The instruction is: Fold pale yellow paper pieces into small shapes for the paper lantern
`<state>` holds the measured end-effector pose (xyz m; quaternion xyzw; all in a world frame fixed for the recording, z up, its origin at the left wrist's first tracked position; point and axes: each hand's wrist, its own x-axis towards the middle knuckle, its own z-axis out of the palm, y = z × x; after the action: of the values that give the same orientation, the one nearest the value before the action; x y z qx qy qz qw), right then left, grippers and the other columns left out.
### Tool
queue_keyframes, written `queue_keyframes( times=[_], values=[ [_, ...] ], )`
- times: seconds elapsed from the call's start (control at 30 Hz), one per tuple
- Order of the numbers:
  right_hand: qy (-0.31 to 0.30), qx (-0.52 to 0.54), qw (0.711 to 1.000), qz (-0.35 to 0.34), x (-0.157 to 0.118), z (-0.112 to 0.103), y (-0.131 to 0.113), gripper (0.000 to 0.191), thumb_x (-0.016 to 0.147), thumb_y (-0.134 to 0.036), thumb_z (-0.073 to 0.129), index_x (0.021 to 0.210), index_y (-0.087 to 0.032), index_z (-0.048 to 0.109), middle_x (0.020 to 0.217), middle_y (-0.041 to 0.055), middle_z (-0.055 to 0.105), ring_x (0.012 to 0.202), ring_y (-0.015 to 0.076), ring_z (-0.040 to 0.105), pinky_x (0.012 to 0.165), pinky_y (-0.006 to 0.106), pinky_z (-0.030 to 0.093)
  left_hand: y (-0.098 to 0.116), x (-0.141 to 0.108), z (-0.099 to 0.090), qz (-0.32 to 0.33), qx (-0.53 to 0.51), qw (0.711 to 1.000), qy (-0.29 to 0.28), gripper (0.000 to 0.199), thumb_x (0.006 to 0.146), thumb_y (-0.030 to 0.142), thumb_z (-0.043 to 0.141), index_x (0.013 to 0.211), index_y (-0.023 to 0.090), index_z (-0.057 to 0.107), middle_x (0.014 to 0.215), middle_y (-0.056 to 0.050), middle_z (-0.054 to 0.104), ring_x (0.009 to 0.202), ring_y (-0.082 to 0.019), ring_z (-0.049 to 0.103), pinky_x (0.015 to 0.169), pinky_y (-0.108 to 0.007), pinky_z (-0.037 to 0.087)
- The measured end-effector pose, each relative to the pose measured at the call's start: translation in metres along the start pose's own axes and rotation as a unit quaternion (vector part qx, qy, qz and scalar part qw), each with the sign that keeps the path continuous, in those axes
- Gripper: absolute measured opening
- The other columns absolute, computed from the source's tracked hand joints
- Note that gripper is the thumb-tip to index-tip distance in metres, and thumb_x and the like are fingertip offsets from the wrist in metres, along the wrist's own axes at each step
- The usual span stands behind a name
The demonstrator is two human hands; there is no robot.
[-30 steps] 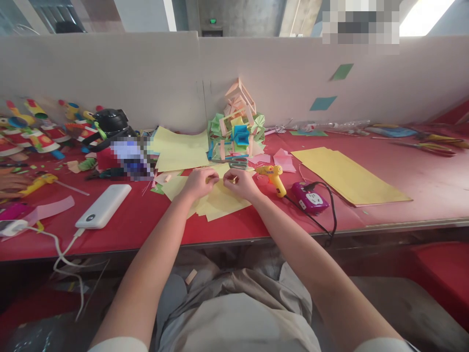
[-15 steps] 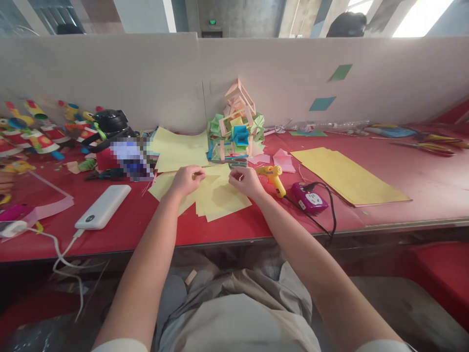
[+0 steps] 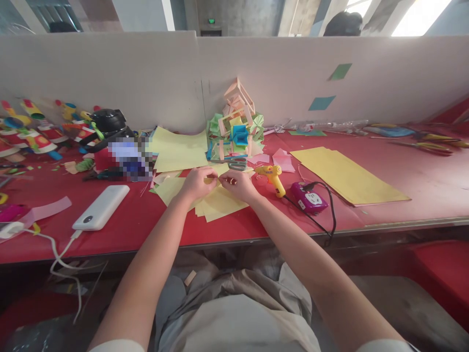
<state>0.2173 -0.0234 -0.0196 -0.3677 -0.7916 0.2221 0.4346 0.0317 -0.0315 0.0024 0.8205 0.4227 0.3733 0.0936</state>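
Two sets of fingertips, those of the left hand (image 3: 198,185) and the right hand (image 3: 241,186), come close together over loose pale-yellow paper sheets (image 3: 222,206), just left of the yellow plastic glue gun (image 3: 275,181). Each hand is narrowed into a pinch; from my distant seat I cannot tell what is between the fingers. I judge the step to be fine fingertip handling, and any next move to call for small, steady finger motions. Behind and left of the glue gun stands a folded-paper construction (image 3: 240,136) in peach, green and blue; to its right is a purple power socket block (image 3: 309,198). Print shows on the glue gun's body, too small for me to read; I can make out no brand.
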Motion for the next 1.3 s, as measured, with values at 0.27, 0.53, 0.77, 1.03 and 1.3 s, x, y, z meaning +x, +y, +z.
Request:
queue_keyframes(
  times=[0.27, 0.53, 0.77, 1.03, 1.3],
  values=[
    [0.045, -0.01, 0.998, -0.032, 0.003, -0.001, 0.003, 0.014, 0.081, -0.016, 0.056, 0.078, -0.018, 0.07, 0.074, 0.0029, 0.067, 0.063, 0.0121, 0.054, 0.061, 0.025, 0.043, -0.006, -0.001, -0.008, -0.061, 0.05, 0.996, 0.039, 0.008, 0.075, 0.023, 0.058, 0.075, 0.021, 0.066, 0.079, -0.002, 0.071, 0.076, -0.018, 0.064, 0.073, -0.028, 0.047],
    [0.066, -0.019, 0.997, -0.028, 0.003, -0.005, 0.008, 0.015, 0.082, -0.019, 0.056, 0.077, -0.019, 0.07, 0.072, 0.0019, 0.066, 0.062, 0.0119, 0.053, 0.061, 0.025, 0.043, -0.018, -0.005, -0.019, -0.105, 0.076, 0.99, 0.05, 0.006, 0.072, 0.025, 0.06, 0.072, 0.022, 0.065, 0.078, -0.001, 0.071, 0.074, -0.018, 0.064, 0.068, -0.028, 0.043],
    [0.123, -0.009, 0.992, 0.006, 0.004, -0.014, 0.007, 0.014, 0.079, -0.023, 0.058, 0.077, -0.019, 0.07, 0.07, 0.0018, 0.065, 0.06, 0.0122, 0.051, 0.06, 0.026, 0.044, -0.028, -0.009, -0.039, -0.2, 0.105, 0.971, 0.077, 0.004, 0.07, 0.026, 0.061, 0.07, 0.023, 0.064, 0.078, 0.0, 0.071, 0.081, -0.021, 0.066, 0.066, -0.028, 0.041],
    [0.165, 0.032, 0.984, 0.05, 0.003, -0.019, 0.005, 0.011, 0.077, -0.024, 0.055, 0.075, -0.019, 0.064, 0.072, 0.0014, 0.063, 0.061, 0.0124, 0.051, 0.06, 0.026, 0.044, -0.041, -0.015, -0.052, -0.299, 0.115, 0.936, 0.145, 0.006, 0.07, 0.028, 0.061, 0.072, 0.023, 0.064, 0.073, 0.0, 0.068, 0.069, -0.019, 0.061, 0.063, -0.029, 0.038],
    [0.15, 0.048, 0.987, 0.034, 0.003, -0.018, 0.002, 0.012, 0.081, -0.027, 0.054, 0.078, -0.019, 0.062, 0.076, 0.0026, 0.064, 0.065, 0.0135, 0.054, 0.06, 0.027, 0.045, -0.052, -0.013, -0.048, -0.216, 0.095, 0.954, 0.184, 0.016, 0.073, 0.022, 0.055, 0.086, 0.021, 0.063, 0.087, -0.004, 0.068, 0.079, -0.02, 0.062, 0.072, -0.031, 0.047]
  ],
)
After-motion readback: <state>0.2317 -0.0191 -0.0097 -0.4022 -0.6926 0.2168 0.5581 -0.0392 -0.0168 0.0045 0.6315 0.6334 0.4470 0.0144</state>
